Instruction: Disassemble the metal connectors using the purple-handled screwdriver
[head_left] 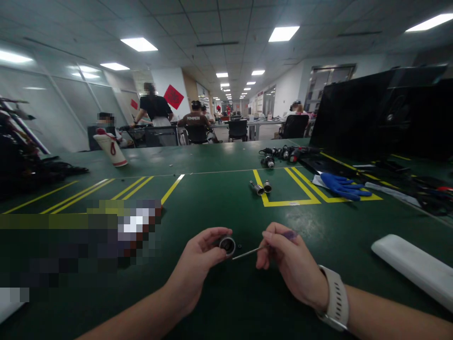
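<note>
In the head view my left hand [201, 262] pinches a small round metal cup-like part [227, 246], its hollow end turned toward me. Purple shows at the handle of a thin screwdriver [249, 253], which my right hand [285, 257] grips. The screwdriver's tip points left, close to the metal part's rim; whether they touch I cannot tell. A tiny dark piece [239, 246] appears just right of the metal part. Farther out on the green table [212, 198] lie two metal fittings, one elongated [256, 189] and one short and round [267, 186].
Black metal parts [271, 160] lie in a cluster farther back. At right are a blue glove [341, 185], a white case [410, 264], cables and a large black box [382, 113]. A tilted white cup [111, 148] stands back left. Several people sit or stand beyond the table.
</note>
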The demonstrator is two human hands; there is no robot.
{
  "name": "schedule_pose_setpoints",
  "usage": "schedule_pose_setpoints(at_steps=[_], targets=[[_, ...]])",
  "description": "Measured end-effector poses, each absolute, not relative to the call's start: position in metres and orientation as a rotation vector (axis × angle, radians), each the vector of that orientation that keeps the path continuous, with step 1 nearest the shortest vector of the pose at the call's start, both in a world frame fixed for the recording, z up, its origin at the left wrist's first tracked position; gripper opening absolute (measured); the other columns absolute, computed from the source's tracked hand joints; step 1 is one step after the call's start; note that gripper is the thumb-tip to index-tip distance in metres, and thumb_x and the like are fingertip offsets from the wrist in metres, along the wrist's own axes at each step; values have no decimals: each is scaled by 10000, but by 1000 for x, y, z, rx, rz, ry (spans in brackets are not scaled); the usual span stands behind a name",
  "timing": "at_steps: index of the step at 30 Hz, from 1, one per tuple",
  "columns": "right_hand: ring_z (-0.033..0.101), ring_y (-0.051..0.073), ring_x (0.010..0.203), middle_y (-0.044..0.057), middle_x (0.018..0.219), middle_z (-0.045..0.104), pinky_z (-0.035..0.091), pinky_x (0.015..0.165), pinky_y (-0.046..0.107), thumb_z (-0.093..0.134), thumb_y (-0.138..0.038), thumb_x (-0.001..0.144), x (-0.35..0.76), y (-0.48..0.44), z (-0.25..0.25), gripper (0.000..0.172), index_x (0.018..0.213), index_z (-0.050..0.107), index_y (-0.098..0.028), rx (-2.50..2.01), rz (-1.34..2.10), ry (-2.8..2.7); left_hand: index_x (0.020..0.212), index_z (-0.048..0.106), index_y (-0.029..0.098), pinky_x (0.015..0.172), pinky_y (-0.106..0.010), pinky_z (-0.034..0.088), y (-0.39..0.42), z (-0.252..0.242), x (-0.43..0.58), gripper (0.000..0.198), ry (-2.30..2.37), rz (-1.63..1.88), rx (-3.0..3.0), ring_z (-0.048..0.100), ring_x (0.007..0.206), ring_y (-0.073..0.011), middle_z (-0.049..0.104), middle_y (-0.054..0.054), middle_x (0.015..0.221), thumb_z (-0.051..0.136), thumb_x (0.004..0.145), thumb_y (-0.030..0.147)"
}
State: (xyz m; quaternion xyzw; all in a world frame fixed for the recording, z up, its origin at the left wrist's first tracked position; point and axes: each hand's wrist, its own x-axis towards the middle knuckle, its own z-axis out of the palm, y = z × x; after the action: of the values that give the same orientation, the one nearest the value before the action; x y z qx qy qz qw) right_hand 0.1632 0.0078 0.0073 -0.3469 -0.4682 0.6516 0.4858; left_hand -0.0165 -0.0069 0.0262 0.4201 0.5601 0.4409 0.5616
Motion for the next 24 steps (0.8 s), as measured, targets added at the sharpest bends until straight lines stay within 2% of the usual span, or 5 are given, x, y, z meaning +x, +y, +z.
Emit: schedule_pose_setpoints(at_steps=[4, 7, 11, 18, 24], targets=[[600, 148, 645, 34, 678, 646, 464, 623, 286, 504, -320, 850, 170, -1, 10, 203, 723, 564, -173, -842, 1180, -1563, 965, 638, 157, 843, -325, 467, -9, 28, -15, 307, 1309, 1070, 1019, 614, 923, -203, 682, -60, 942, 659, 658, 150], [587, 145, 678, 41, 726, 635, 445, 630, 278, 477, -238, 867, 171, -8, 11, 181, 763, 609, -169, -841, 838, -1845, 936, 649, 157, 813, -295, 479, -10, 30, -13, 287, 1326, 1092, 1036, 628, 884, -185, 694, -49, 911, 663, 650, 131], [561, 143, 678, 38, 729, 615, 426, 626, 275, 461, -159, 860, 168, -13, 10, 146, 833, 604, -163, -730, 591, -2011, 919, 661, 150, 801, -287, 486, -11, 31, -10, 278, 1339, 1134, 1063, 643, 854, -181, 707, -48, 879, 668, 642, 126], [539, 145, 656, 32, 710, 598, 413, 609, 275, 450, -157, 862, 167, -14, 9, 139, 832, 585, -169, -744, 540, -2082, 903, 666, 139, 807, -294, 500, -11, 31, -9, 278, 1380, 1138, 1086, 661, 858, -191, 718, -62, 889, 664, 627, 104], [529, 147, 639, 35, 683, 591, 404, 601, 272, 448, -141, 851, 165, -16, 10, 136, 803, 573, -164, -732, 524, -2139, 791, 670, 140, 824, -311, 510, -9, 27, -9, 214, 1378, 1191, 1130, 664, 876, -201, 713, -69, 953, 643, 589, 76]])
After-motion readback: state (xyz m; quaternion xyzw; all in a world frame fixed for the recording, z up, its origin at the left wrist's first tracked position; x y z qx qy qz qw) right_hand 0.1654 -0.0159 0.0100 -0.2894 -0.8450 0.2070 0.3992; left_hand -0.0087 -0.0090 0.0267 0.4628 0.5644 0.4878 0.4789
